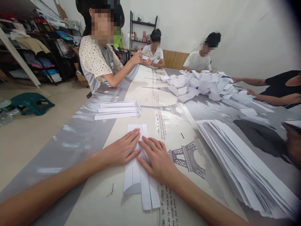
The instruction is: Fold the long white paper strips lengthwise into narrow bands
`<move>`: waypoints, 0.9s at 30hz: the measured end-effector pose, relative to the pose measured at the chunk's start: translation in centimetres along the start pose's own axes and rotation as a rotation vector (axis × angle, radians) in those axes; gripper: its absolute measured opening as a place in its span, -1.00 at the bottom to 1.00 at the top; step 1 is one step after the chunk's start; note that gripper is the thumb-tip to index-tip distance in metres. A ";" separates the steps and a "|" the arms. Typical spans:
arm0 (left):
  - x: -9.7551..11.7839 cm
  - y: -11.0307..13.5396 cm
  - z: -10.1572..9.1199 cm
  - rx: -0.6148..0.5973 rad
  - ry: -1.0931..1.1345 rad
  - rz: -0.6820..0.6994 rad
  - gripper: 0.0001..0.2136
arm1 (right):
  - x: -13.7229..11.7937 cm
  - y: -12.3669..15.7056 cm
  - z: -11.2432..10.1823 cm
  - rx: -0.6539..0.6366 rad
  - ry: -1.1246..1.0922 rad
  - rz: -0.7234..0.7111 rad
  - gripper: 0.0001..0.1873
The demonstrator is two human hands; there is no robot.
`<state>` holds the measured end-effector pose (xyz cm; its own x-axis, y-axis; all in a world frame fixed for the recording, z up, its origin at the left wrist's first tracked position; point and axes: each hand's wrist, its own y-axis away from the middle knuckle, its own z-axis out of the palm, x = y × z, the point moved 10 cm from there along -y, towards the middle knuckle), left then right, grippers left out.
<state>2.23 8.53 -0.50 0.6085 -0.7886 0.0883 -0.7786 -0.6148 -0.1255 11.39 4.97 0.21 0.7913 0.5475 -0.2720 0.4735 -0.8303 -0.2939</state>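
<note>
A folded white sheet of paper (133,179) lies lengthwise before me on the table, its near end split into two strips, the left one curling up a little. My left hand (125,147) rests flat on its left part, fingers stretched forward. Pressing on the right part is my right hand (155,157), with its fingers spread. The two hands almost meet over the middle of the paper and hide part of it. Just beyond them lie several folded paper strips (117,110), side by side.
A thick stack of white paper (244,166) stands at the right. Behind it is a big heap of folded papers (199,83). Several people sit around the table (98,175), one close at the left (101,62). A green stool (31,102) is on the floor.
</note>
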 end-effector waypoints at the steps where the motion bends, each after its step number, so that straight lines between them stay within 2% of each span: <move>1: -0.1 -0.1 0.2 -0.015 0.006 -0.004 -0.37 | 0.0 0.0 0.0 0.004 0.000 0.003 -0.48; 6: -0.3 -0.3 0.6 -0.040 0.026 0.011 -0.36 | -0.1 -0.2 0.0 0.039 -0.006 0.013 -0.51; 10: -0.5 -0.4 0.6 -0.047 0.008 0.013 -0.34 | -0.5 0.2 -1.5 0.069 -0.085 -0.027 -0.64; 12: -0.6 -0.4 0.7 -0.061 -0.008 0.014 -0.34 | -1.4 1.3 -2.5 0.036 -0.132 -0.122 -0.69; 14: -0.6 -0.4 0.7 -0.064 -0.015 0.017 -0.34 | -3.2 3.1 -3.3 -0.027 -0.162 -0.299 -0.65; 18: -0.4 -0.4 0.5 -0.049 -0.016 0.012 -0.37 | -5.5 6.6 -4.5 -0.070 -0.150 -0.510 -0.62; 27: -0.4 -0.3 0.5 -0.066 0.019 -0.025 -0.38 | -9.0 8.4 -4.6 0.080 0.269 -0.791 -0.74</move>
<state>2.34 9.03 -0.96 0.6251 -0.7728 0.1099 -0.7722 -0.6328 -0.0580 10.04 -7.45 4.37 0.3074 0.9136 0.2663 0.9067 -0.1962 -0.3734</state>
